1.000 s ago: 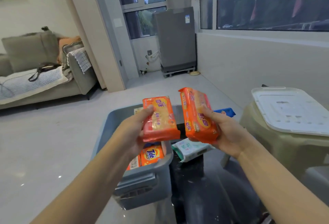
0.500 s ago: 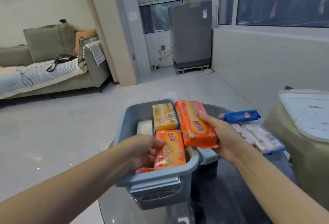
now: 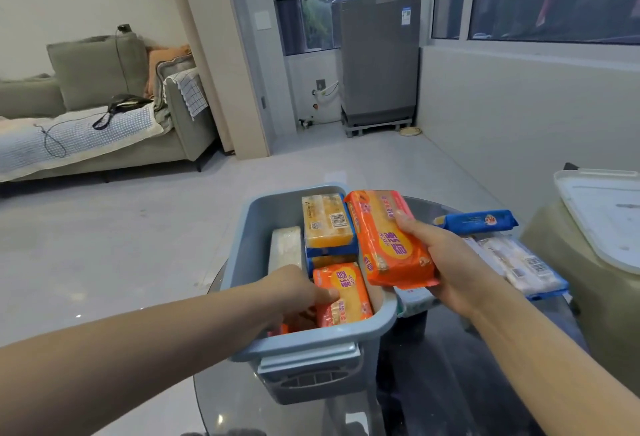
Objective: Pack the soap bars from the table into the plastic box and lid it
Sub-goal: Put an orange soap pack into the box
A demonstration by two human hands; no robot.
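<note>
Currently, head view: an orange soap pack (image 3: 341, 293) is being pressed into the near end of the blue-grey plastic box (image 3: 249, 238) by the left hand (image 3: 298, 292), fingers curled around its left edge. A second orange soap pack (image 3: 388, 238) is being held over the box's right rim by the right hand (image 3: 446, 262), thumb on top, fingers wrapped underneath. A yellow soap bar (image 3: 327, 221) and a white bar (image 3: 285, 247) are lying inside. Blue-wrapped soap packs (image 3: 519, 262) are lying on the dark glass table (image 3: 450, 383), right of the box. The white lid (image 3: 602, 214) is being kept on a stool (image 3: 554, 245), far right.
</note>
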